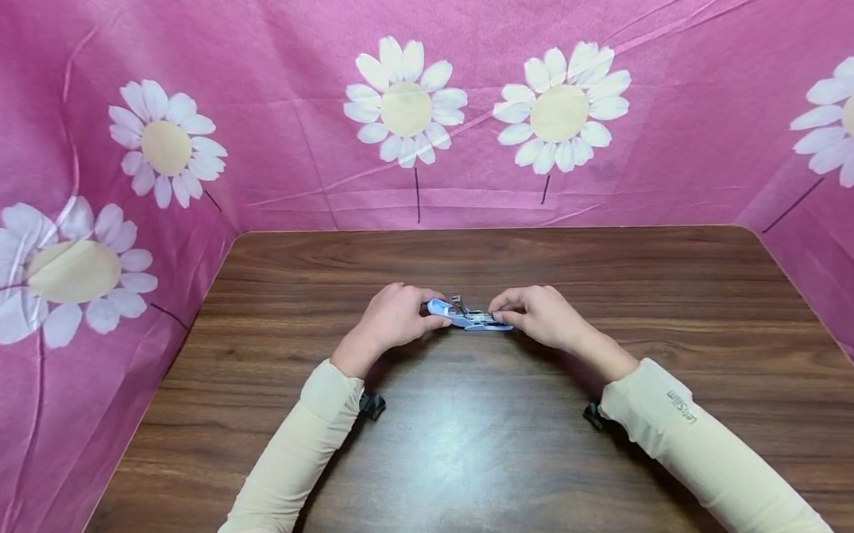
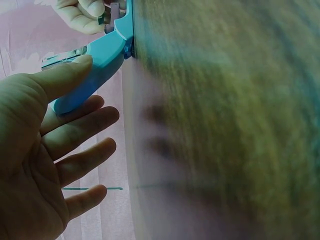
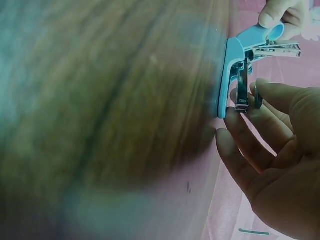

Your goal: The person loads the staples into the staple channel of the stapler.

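A light blue stapler (image 1: 439,308) lies opened up on the table, its top cover swung back to the left. My left hand (image 1: 396,316) pinches that cover between thumb and index finger; in the left wrist view the other fingers are spread out below it. Metal parts (image 3: 282,50) stick out at the cover, and the staple channel (image 3: 242,90) is exposed. Over the channel's end, my right hand (image 1: 545,314) pinches a small dark strip (image 3: 258,97), apparently staples, between thumb and fingers. Whether the strip touches the channel cannot be told.
The brown wood-grain table (image 1: 447,458) extends around the hands. Pink cloth (image 1: 290,117) with white daisies hangs along its back and sides. Both forearms wear pale sleeves (image 1: 678,420), with dark wrist mounts (image 1: 373,406) beneath.
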Demonstrator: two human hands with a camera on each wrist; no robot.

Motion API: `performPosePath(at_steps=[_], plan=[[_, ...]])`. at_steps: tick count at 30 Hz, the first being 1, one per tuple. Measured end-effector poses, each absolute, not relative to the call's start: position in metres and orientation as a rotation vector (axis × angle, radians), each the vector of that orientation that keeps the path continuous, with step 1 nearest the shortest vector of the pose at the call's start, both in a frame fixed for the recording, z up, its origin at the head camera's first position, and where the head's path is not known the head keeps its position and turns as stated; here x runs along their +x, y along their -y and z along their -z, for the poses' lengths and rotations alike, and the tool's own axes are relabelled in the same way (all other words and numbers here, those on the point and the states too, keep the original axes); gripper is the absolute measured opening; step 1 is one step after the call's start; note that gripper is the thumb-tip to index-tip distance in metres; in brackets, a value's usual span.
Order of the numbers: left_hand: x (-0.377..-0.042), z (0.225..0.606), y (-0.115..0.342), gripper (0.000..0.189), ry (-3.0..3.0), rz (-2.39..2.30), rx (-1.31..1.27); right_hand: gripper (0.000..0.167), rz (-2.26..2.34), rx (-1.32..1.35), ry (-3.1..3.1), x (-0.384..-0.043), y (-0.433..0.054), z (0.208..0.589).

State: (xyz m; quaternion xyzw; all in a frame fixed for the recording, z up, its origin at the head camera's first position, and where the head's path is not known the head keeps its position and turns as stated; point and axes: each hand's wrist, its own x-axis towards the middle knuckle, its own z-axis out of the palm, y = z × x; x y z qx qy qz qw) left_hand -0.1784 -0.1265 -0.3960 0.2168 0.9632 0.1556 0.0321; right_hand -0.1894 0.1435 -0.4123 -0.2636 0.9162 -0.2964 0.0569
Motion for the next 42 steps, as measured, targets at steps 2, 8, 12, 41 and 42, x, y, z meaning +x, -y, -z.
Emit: performPosePath(at_steps=[2,8,12,41,42], plan=[[-0.1786,0.3960,0.1261,0.042,-2.967,-0.483,0.671,0.010,0.891,-0.800,-2.786,-0.1891,-0.1437,0.4125],[-0.1788,0.3952,0.1247,0.043,-2.967,-0.487,0.670,0.010,0.877,-0.795,-2.793,-0.1897,-0.1455,0.4138],[-0.1781,0.3949,0.1245,0.044,-2.966,-0.489,0.665,0.011,0.881,-0.783,-2.778,-0.1910,-0.1460,0.4139],[-0.1776,0.3964,0.1246,0.042,-2.962,-0.499,0.649,0.011,0.831,-0.790,-2.818,-0.1876,-0.1420,0.4132],[-0.1773,0.3964,0.1246,0.042,-2.961,-0.501,0.646,0.011,0.829,-0.786,-2.817,-0.1873,-0.1420,0.4131]])
